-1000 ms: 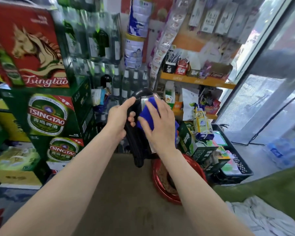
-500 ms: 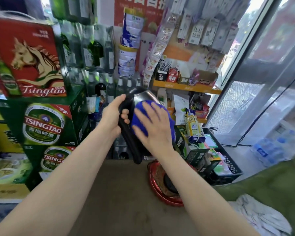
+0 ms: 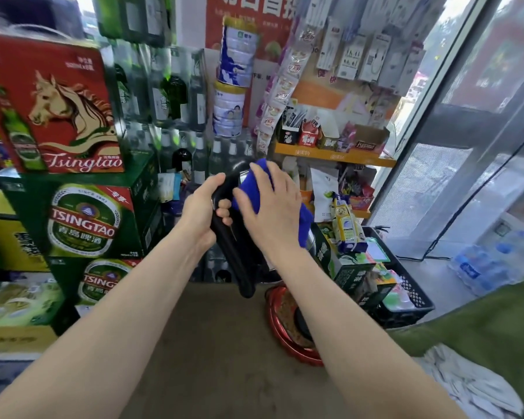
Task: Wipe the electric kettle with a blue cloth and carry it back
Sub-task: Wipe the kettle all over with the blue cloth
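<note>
- Brown table top (image 3: 218,352): below the electric kettle (image 3: 235,261) and nearer the viewer. Both bare forearms reach over it toward the kettle.
- White crumpled cloth (image 3: 466,385) on green fabric (image 3: 490,325): right of the kettle, nearest the viewer.
- Red round tray (image 3: 274,325): on the table, just below and right of the kettle. A dark round piece sits in it; cannot tell what.
- Electric kettle: held up over the far edge of the table, tilted, black handle slanting down toward the viewer. Body mostly hidden.
- Left hand (image 3: 198,211): fingers and thumb wrapped round the upper part of the kettle's handle, carrying it.
- Right hand (image 3: 270,216): fingers spread and fairly straight, flat on the blue cloth (image 3: 303,228), pressing it against the kettle's body. No curl round anything.
- Blue cloth: between right palm and kettle; edges show above the fingers and below the wrist side.
- Black crate (image 3: 406,303) of cartons: right of the kettle, on the floor.
- Green Tsingtao boxes (image 3: 85,219): stacked left of the kettle; red horse box (image 3: 58,107) on top.
- Orange shelf (image 3: 333,154) with snack packs: behind the kettle, to its right.
- Two stacked tins (image 3: 230,110): behind and above the kettle.
</note>
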Action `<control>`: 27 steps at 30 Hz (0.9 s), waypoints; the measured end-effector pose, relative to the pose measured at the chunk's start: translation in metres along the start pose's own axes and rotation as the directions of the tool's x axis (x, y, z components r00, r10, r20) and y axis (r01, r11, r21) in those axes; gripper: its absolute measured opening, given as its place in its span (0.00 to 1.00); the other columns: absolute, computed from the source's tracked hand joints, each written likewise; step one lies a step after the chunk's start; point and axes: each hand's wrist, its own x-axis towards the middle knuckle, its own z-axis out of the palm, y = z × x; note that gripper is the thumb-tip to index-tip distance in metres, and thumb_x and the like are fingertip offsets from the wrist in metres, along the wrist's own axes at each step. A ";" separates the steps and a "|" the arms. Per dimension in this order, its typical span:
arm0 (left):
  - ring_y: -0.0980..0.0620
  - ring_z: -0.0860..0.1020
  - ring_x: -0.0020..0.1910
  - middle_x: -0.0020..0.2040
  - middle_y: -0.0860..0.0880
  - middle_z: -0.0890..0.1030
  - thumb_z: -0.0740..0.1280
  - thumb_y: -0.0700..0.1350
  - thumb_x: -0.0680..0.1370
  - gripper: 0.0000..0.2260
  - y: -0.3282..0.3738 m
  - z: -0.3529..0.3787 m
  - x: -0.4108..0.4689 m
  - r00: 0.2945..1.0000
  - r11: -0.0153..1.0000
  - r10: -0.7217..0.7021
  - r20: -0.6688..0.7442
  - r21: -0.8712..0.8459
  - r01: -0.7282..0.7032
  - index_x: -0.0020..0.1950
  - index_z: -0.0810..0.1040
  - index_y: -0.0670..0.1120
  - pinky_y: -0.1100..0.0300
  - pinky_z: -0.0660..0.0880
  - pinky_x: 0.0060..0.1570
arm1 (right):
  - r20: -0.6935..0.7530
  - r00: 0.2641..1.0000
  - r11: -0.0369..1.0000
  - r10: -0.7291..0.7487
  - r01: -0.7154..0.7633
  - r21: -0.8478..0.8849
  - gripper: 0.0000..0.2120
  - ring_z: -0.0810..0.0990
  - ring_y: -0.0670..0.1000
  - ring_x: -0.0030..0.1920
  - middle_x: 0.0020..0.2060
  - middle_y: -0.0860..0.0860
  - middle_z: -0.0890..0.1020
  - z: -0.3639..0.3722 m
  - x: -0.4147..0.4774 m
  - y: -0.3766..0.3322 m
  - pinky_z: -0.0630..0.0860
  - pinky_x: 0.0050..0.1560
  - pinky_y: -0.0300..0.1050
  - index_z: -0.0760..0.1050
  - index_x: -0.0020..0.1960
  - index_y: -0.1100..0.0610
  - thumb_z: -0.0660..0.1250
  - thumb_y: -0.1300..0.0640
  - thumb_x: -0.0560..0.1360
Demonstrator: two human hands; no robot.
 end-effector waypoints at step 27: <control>0.59 0.62 0.18 0.23 0.54 0.66 0.64 0.52 0.78 0.10 -0.007 -0.008 -0.008 0.994 0.984 -0.069 -0.081 -0.172 0.054 0.42 0.74 0.48 0.66 0.62 0.18 | 0.025 0.998 0.998 0.057 -0.057 0.009 0.21 0.67 0.55 0.76 0.75 0.53 0.72 -0.003 -0.056 0.006 0.60 0.77 0.54 0.73 0.75 0.49 0.57 0.47 0.84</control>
